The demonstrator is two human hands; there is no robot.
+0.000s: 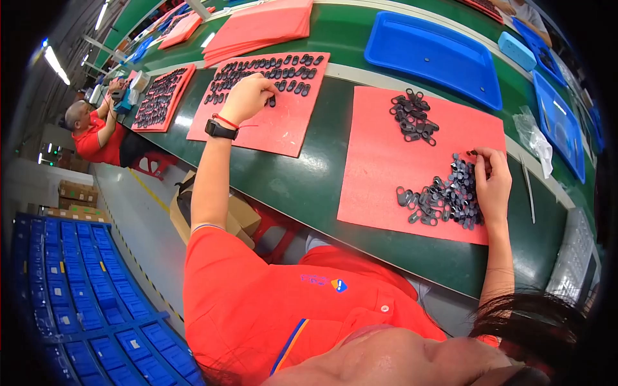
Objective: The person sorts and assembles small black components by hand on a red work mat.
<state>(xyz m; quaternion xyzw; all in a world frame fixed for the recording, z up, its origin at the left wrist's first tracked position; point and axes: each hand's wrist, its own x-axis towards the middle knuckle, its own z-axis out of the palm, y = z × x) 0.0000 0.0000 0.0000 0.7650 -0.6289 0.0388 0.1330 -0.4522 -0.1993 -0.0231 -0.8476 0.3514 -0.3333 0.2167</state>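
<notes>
Left hand (250,96) looks pinched on a black tab (272,101) at the left pink mat (273,135), so wrist drag could skew neighbouring rows (264,74), while right hand (493,183) (can't tell if it's gripping) could scatter the loose pile (460,193) beside it.

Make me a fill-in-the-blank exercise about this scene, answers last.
Of the two wrists, only the ___ wears the black square watch.
The shallow rectangular plastic tray beyond the pink foam sheet bearing two dark heaps is ___.
The right hand is at the ___ (left or right) side of the larger heap of small glossy dark pieces.

Missing words: left; blue; right.
</notes>
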